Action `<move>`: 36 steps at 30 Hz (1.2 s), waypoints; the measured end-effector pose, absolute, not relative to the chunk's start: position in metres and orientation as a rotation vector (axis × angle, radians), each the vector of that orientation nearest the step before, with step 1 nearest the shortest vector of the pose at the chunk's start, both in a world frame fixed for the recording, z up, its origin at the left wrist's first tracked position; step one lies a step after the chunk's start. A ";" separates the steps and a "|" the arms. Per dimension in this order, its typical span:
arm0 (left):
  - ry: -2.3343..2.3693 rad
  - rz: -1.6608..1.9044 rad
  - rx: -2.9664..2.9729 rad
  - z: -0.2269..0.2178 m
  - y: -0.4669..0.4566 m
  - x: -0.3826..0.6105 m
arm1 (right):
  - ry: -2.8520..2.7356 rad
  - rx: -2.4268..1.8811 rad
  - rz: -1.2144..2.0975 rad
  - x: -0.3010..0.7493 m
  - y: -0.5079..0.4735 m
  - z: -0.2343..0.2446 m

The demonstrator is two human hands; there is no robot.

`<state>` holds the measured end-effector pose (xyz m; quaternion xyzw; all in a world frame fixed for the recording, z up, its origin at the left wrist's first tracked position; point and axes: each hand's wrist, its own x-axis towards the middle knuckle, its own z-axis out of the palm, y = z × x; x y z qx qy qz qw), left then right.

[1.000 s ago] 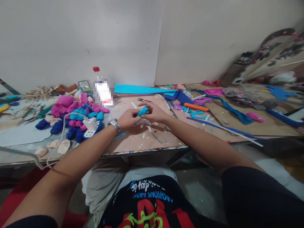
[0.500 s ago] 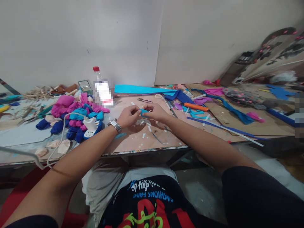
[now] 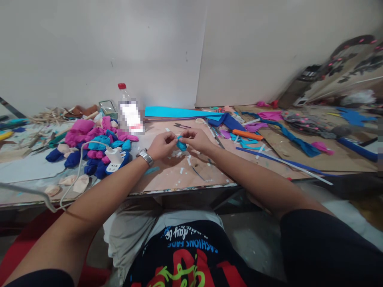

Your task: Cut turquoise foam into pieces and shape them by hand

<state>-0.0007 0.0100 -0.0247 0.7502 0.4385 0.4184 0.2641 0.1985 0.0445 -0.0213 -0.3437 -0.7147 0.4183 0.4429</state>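
Above the middle of the worktable, my left hand (image 3: 163,145) and my right hand (image 3: 196,140) meet at a small turquoise piece of crinkled paper or cloth (image 3: 181,146). The fingertips of both hands pinch it from either side, and it bulges downward between them. A metal watch (image 3: 145,156) is on my left wrist. Just beyond my hands lie small scissors (image 3: 182,125) and a roll of tape (image 3: 199,120). White scraps (image 3: 181,170) are scattered on the tabletop below my hands.
Pink, blue and turquoise bundles (image 3: 83,127) heap up at the left, beside a power strip (image 3: 115,166) with a white cable. A red-capped bottle (image 3: 122,86) stands behind. Rightward lie an orange utility knife (image 3: 247,134), strips (image 3: 287,165) and cardboard (image 3: 275,137).
The turquoise piece has turned between my fingertips and now hangs lower, showing more of its rounded shape. My right fingers have shifted slightly over its top.
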 end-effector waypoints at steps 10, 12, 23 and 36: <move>1.123 1.130 1.944 -0.021 0.009 0.001 | -1.766 -0.781 0.984 0.197 0.043 -0.022; 1.118 1.141 1.909 -0.021 0.009 0.001 | -1.820 -0.784 0.889 0.198 0.041 -0.020; 1.044 1.199 1.719 -0.027 0.016 0.000 | -2.020 -0.702 0.582 0.204 0.039 -0.015; 1.036 1.190 1.787 -0.028 0.016 -0.001 | -2.027 -0.766 0.560 0.202 0.035 -0.013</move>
